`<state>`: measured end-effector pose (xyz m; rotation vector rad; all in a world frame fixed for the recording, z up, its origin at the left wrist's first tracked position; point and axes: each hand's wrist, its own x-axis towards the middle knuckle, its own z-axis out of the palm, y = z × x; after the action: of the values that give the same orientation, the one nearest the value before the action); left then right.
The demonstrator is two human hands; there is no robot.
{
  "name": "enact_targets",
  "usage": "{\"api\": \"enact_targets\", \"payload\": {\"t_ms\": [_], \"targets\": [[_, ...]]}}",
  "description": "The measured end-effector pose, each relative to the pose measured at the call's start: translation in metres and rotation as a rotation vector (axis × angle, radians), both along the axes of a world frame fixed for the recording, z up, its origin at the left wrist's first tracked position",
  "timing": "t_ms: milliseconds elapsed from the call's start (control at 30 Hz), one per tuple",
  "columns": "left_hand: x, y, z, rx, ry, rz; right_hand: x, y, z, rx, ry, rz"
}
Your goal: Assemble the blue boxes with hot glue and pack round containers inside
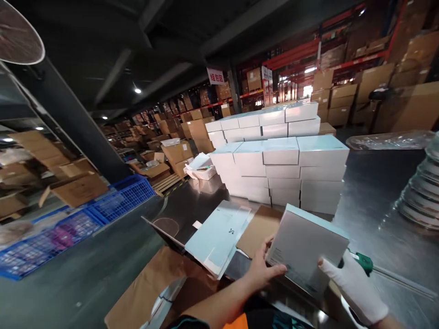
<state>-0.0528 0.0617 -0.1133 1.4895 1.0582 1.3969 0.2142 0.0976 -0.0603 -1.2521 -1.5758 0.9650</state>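
A white box [307, 249] with a pale blue top edge is tilted in front of me, held between both hands. My left hand [262, 269], bare, grips its left side with the thumb across the near face. On the right side, my right hand [353, 281] in a white glove with bare fingertips clasps the box. Just left of it lie a brown cardboard sheet [259, 230] and pale blue flat cartons [217, 235] with a small dark mark. Behind the right hand, a green-handled tool [364, 262] with a long metal shaft rests on the metal table [387, 233].
Stacked white boxes [284, 169] stand at the back of the table. A white basket [202, 171] with papers sits behind left. Stacked clear-wrapped discs [420, 192] are at the right edge. An open brown carton [151, 292] is below left, and blue crates [123, 198] stand on the floor.
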Motion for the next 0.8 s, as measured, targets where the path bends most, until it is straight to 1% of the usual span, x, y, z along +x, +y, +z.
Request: {"api": "enact_targets", "payload": {"t_ms": [33,67,100,133,167,233,300,367,433,467,500,533,567,600,667,767,800], "targets": [[0.002,-0.001,0.004,-0.041,-0.126,0.002,-0.002,0.001,0.002,-0.002,0.014,0.039],[0.002,-0.001,0.012,-0.07,-0.243,0.026,-0.005,0.001,0.001,0.018,0.018,0.082],[-0.001,0.0,0.025,-0.091,-0.334,0.067,-0.007,0.0,-0.003,0.052,0.002,0.131],[-0.007,0.004,0.042,-0.107,-0.394,0.121,-0.01,-0.001,-0.01,0.092,-0.042,0.184],[-0.017,0.011,0.061,-0.109,-0.424,0.169,-0.012,-0.002,-0.02,0.128,-0.118,0.239],[-0.046,0.032,0.106,-0.048,-0.471,0.273,-0.017,-0.003,-0.045,0.182,-0.334,0.364],[-0.082,0.062,0.156,0.044,-0.505,0.401,-0.021,-0.002,-0.073,0.208,-0.55,0.528],[-0.121,0.096,0.206,0.148,-0.519,0.518,-0.024,0.001,-0.095,0.242,-0.673,0.687],[-0.156,0.128,0.252,0.219,-0.507,0.628,-0.024,0.006,-0.106,0.284,-0.7,0.771],[-0.171,0.143,0.271,0.233,-0.447,0.741,-0.024,0.007,-0.108,0.302,-0.694,0.779],[-0.185,0.156,0.287,0.222,-0.361,0.827,-0.023,0.008,-0.107,0.316,-0.684,0.772],[-0.196,0.169,0.299,0.185,-0.289,0.89,-0.022,0.009,-0.104,0.323,-0.674,0.765],[-0.206,0.18,0.306,0.158,-0.262,0.927,-0.021,0.009,-0.1,0.325,-0.668,0.765],[-0.215,0.19,0.311,0.119,-0.239,0.953,-0.021,0.008,-0.095,0.323,-0.668,0.771],[-0.229,0.206,0.312,0.038,-0.226,0.982,-0.022,0.007,-0.084,0.309,-0.687,0.792],[-0.244,0.221,0.307,-0.063,-0.208,0.993,-0.024,0.004,-0.073,0.287,-0.752,0.818],[-0.247,0.224,0.304,-0.088,-0.173,0.992,-0.024,0.004,-0.071,0.285,-0.769,0.821]]}}
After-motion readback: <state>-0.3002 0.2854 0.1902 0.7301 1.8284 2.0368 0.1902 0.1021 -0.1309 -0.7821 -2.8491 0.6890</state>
